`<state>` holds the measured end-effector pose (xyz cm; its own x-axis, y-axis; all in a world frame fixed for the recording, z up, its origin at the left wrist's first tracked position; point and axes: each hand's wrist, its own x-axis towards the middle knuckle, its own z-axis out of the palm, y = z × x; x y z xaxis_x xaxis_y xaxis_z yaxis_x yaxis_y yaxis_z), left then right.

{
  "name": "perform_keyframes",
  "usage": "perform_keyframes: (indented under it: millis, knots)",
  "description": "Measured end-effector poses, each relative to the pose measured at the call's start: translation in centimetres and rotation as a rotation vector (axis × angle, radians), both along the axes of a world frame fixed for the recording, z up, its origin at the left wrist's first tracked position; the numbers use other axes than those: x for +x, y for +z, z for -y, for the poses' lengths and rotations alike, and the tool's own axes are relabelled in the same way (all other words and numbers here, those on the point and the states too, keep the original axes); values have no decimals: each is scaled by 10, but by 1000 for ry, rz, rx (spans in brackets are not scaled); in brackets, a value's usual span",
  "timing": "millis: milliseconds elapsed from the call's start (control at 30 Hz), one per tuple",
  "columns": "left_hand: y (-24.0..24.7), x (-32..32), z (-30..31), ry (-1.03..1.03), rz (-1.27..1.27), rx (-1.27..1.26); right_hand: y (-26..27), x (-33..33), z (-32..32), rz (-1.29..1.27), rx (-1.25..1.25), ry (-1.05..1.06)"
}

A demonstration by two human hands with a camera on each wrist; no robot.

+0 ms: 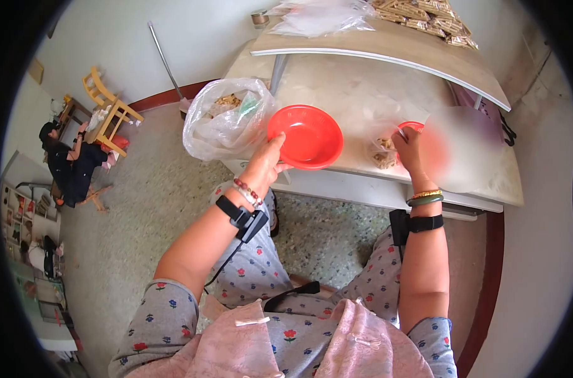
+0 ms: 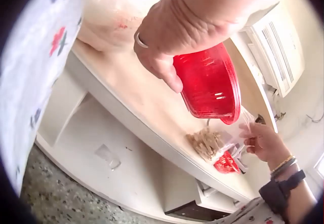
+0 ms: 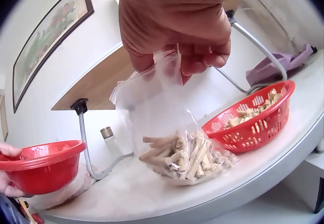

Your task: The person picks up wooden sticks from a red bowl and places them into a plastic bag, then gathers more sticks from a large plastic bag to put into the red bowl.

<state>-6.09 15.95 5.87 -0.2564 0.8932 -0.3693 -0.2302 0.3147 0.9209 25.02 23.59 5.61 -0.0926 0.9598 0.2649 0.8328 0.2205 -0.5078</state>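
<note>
My left hand (image 1: pixel 264 162) grips a red plastic bowl (image 1: pixel 311 142) by its near left side, thumb at the rim, fingers under it. Nothing shows inside the bowl. Over the right part of the table, my right hand (image 1: pixel 410 151) pinches the top edge of a clear plastic bag (image 3: pixel 152 100). Beige stick-like pieces (image 3: pixel 195 155) fill the bottom of this bag, which hangs low at the tabletop. Just beyond it, a red slotted basket (image 3: pixel 260 125) holds more of the same pieces; in the head view the right hand and a blurred patch hide most of it.
A large clear bag (image 1: pixel 220 132) with brown pieces stands left of the bowl. The raised shelf (image 1: pixel 374 47) carries flat plastic bags (image 1: pixel 321 17) and piled filled packets (image 1: pixel 425 19). Far left, a person (image 1: pixel 75 157) sits by a wooden chair (image 1: pixel 113 113).
</note>
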Motion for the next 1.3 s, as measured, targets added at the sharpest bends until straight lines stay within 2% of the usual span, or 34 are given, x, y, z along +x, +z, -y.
perform_keyframes:
  millis: [67,100,133,200,233,400,500,533,567,633,667,733,867,933,1067,1133,1200,1267,1300]
  knots:
    - [-9,-2,-17,-16,58,0,3,-13,-2,-380,-41,-35]
    - [-12,-1,-23,1,67,-10,10,-18,2,-603,-154,-18]
    - [-15,-1,-28,18,76,-23,9,-21,-1,-596,-157,-18]
    - [-22,0,-36,46,100,-48,7,-24,-7,-981,-206,43]
    - [-25,1,-40,70,118,-68,8,-26,-8,-975,-209,42]
    - [-37,3,-52,68,58,28,11,-24,-11,-1290,-16,6]
    - [-35,5,-48,25,5,59,-1,-15,-13,-1348,-188,-61]
    - [-34,6,-48,-3,-6,49,1,-16,-11,-1344,-187,-63]
    - [-34,7,-49,-6,-1,50,3,-17,-7,-1142,-199,-117]
    - [-34,6,-51,66,-170,-14,0,-13,-5,-706,-135,-173]
    - [-35,5,-51,66,-168,-13,-4,-8,-6,-705,-134,-173]
    - [-38,1,-49,59,-92,71,-9,-3,-7,-178,73,-250]
    - [-62,-1,-55,150,-97,202,-11,4,-2,-186,184,-271]
    - [-96,-19,-72,44,-316,400,-18,8,-6,-296,218,-244]
    - [-86,-22,-55,175,-420,382,-7,-5,10,-296,245,-148]
    - [-74,-27,-44,110,-467,265,-3,-8,13,-359,259,-116]
    - [-68,-32,-32,161,-465,255,1,-9,16,-414,330,-90]
    - [-34,-40,-4,-4,-154,301,6,-9,24,-469,408,-66]
    - [-29,-48,3,5,-150,315,11,-8,29,-478,496,-51]
